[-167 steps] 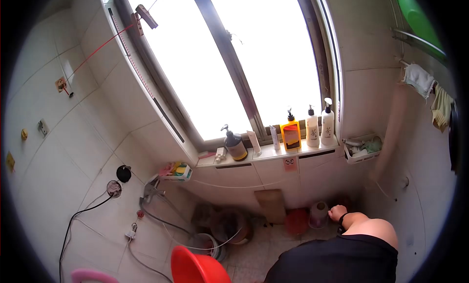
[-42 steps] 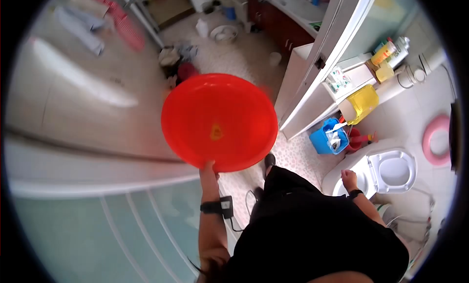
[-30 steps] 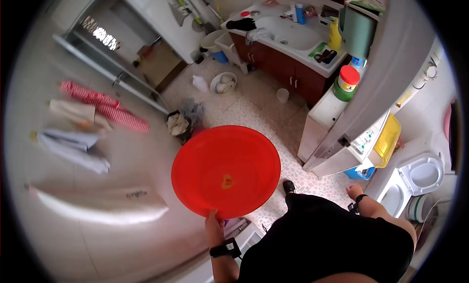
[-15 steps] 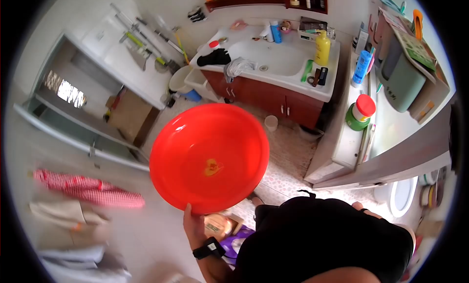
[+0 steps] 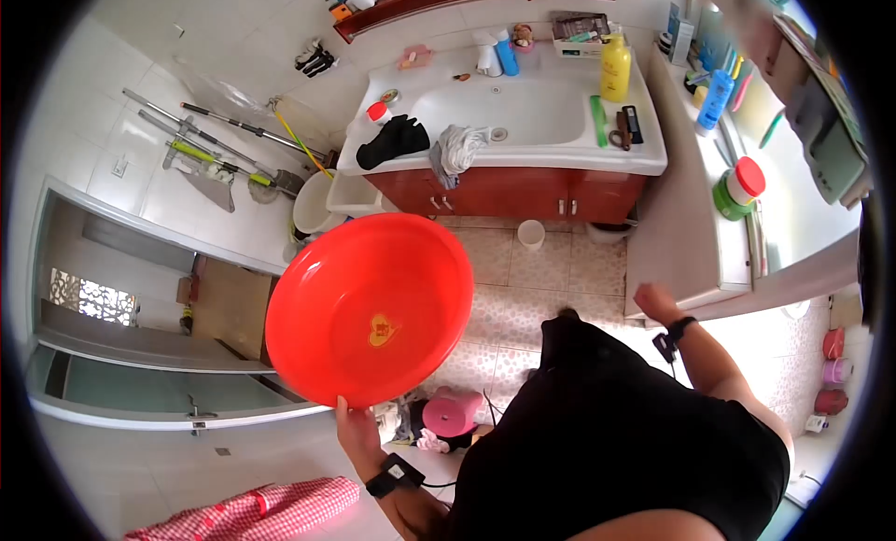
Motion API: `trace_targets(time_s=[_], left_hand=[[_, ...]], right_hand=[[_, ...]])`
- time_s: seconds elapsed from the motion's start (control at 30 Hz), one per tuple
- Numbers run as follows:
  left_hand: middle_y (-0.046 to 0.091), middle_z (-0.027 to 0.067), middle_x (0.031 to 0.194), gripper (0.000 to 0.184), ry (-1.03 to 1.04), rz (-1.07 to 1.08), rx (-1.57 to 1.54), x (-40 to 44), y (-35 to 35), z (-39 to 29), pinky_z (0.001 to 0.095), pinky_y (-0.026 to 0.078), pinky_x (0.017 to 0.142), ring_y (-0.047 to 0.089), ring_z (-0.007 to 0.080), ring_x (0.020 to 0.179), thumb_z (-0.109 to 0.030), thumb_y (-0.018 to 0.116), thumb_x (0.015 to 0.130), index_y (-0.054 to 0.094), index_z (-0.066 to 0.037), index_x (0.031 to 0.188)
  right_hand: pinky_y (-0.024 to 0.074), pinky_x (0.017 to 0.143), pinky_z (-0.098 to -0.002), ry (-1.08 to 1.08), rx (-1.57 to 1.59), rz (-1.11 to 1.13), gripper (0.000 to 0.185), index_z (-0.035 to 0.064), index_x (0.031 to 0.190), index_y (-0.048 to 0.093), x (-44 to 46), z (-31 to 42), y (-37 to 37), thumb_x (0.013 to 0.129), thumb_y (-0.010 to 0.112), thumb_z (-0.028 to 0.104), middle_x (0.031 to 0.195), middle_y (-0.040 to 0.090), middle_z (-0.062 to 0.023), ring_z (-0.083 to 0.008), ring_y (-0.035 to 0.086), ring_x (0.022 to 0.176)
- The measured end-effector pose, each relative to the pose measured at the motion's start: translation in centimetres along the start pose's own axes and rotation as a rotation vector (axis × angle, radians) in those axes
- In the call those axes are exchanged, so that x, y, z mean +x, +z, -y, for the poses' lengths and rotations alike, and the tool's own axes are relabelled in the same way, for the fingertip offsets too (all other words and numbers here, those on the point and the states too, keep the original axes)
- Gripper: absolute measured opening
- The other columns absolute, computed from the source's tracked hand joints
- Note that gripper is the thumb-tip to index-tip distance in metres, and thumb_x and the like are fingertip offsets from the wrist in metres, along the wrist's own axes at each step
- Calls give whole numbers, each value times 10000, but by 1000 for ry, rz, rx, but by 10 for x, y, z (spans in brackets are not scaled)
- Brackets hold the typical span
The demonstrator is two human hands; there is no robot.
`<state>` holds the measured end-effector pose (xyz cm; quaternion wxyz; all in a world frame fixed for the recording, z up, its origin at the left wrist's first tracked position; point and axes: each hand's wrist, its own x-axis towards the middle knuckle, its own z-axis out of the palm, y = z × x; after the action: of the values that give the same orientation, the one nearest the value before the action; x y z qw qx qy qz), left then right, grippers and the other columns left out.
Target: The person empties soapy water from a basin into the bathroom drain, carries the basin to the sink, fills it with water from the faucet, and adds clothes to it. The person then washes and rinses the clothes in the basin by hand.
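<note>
A large red basin (image 5: 317, 289) with a yellow heart-shaped mark inside hangs in the air, its hollow side facing me. My left hand (image 5: 357, 431) grips the near lower rim, thumb showing on the inside edge. The other fingers are behind the basin. Out to the right, my right hand (image 5: 660, 303) is in the air with its fingers curled in, and I see nothing in it. It is nearest to the side of the white counter (image 5: 686, 252). Both wrists wear black bands.
Ahead stands a white washbasin (image 5: 551, 112) on a red cabinet (image 5: 523, 194), holding black cloth (image 5: 392, 141), a grey rag (image 5: 459, 149) and a yellow pump bottle (image 5: 615, 70). A small white cup (image 5: 531, 234) and a pink stool (image 5: 453, 411) are on the floor. Mops (image 5: 224, 149) hang left.
My view has turned and moved. The red basin now sits slightly lower and left in view, still in my left hand. My right hand has come out from beside my body.
</note>
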<state>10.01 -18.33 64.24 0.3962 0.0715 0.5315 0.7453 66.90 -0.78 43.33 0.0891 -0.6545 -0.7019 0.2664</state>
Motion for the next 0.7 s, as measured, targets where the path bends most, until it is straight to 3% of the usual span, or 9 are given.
trace_targets(time_s=[0.03,0.13,0.2,0.27,0.4,0.47,0.5,0.6,0.7], left_hand=[[609,-3,1015,300,-22,-63,8,2,1,-6,172,428,560,561,78,828,-273,561,894,524,-92,1130],[610,4,1028,301,-8,-41,-2,4,-3,-22,170,423,544,565,77,835,-271,545,903,520,-84,1138],[613,15,1045,294,-21,-24,-9,4,-20,-31,167,442,557,568,78,859,-265,531,909,525,-76,1133],[611,21,1067,303,-17,-64,-21,-2,-25,-36,168,468,576,574,79,861,-275,524,911,524,-74,1138],[605,30,1098,326,68,-115,-40,-19,18,-51,190,495,619,583,91,848,-277,497,922,501,-67,1171],[604,63,1016,431,141,-510,-85,-34,62,-58,223,427,558,533,117,708,-283,603,850,499,-37,1190],[604,63,1016,431,150,-539,-80,-38,81,-62,223,427,558,533,117,708,-283,603,850,499,-37,1190],[584,11,850,249,213,-595,6,-31,125,-72,218,379,493,471,112,623,-264,584,866,548,-72,1021],[569,9,817,204,225,-539,-36,-25,147,-73,208,360,449,438,109,574,-252,570,874,538,-74,969]], right_hand=[[481,706,-466,-65,-33,-11,226,18,861,598,24,34,-17,788,539,224,829,615,-205,-375,596,785],[443,839,-433,-397,-134,-196,405,59,1105,522,98,119,-47,721,609,154,1071,560,-187,-350,524,1005],[400,913,-433,-481,-170,-80,610,101,1258,422,155,180,-68,690,641,129,1230,466,-157,-340,429,1144],[359,968,-476,-693,-251,-182,770,133,1353,320,212,222,-70,674,682,161,1329,375,-159,-335,353,1236],[299,1000,-553,-777,-424,-111,878,163,1398,239,308,306,-73,665,720,202,1427,237,-152,-332,235,1322],[259,988,-624,-897,-485,13,967,186,1417,182,348,330,-70,644,758,261,1467,148,-152,-333,174,1349],[259,988,-624,-919,-473,32,967,186,1417,182,366,338,-67,644,758,261,1467,148,-152,-333,174,1349],[248,943,-686,-960,-615,266,1113,202,1430,133,414,360,-61,558,812,333,1483,77,-152,-350,121,1360],[263,931,-687,-1053,-593,322,1021,227,1392,270,440,359,-42,530,815,283,1486,65,-140,-352,138,1352]])
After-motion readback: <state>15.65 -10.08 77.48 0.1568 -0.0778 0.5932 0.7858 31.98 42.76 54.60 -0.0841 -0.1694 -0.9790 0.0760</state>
